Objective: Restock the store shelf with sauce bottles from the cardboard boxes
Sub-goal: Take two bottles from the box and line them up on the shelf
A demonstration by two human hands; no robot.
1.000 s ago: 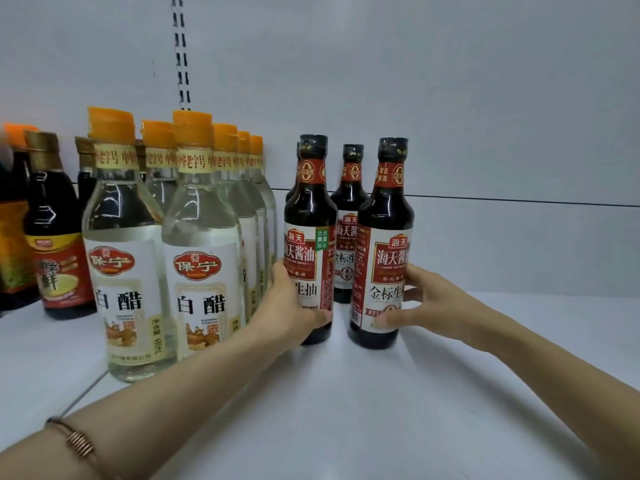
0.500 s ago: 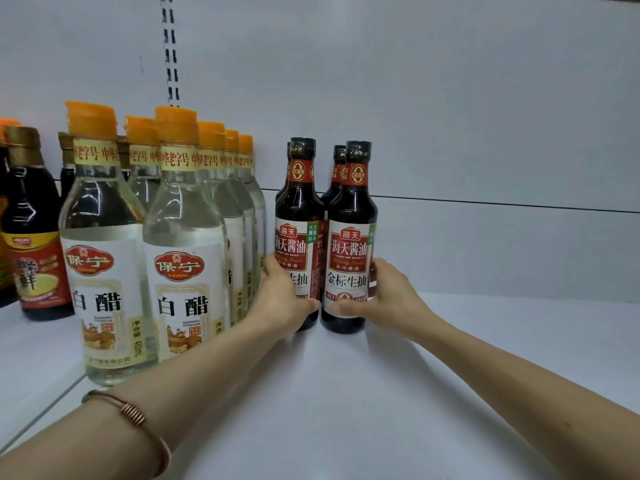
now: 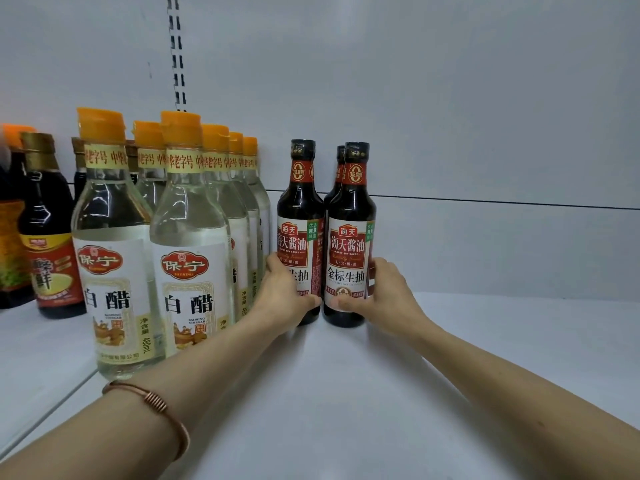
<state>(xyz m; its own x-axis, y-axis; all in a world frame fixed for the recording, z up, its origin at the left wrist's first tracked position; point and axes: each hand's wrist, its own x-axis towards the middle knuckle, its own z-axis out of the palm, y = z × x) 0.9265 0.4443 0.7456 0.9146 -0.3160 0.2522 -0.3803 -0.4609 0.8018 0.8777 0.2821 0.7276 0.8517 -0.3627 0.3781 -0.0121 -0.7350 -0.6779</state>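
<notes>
Two dark soy sauce bottles upright on white shelf (image 3: 381,393), labels 海天酱油, 金标生抽. Left hand (image 3: 282,296) gripping left bottle (image 3: 299,216), right hand (image 3: 388,296) gripping right bottle (image 3: 349,237). Beside: vinegar bottles (image 3: 188,244), 保宁 白醋.

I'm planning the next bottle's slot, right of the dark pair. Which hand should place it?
Right, probably. The right hand grips the right-hand dark soy sauce bottle beside the bare white shelf; the left hand sits against the clear vinegar bottles.

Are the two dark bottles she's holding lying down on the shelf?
No, both dark soy sauce bottles stand upright on the white shelf, left hand and right hand gripping them.
</notes>
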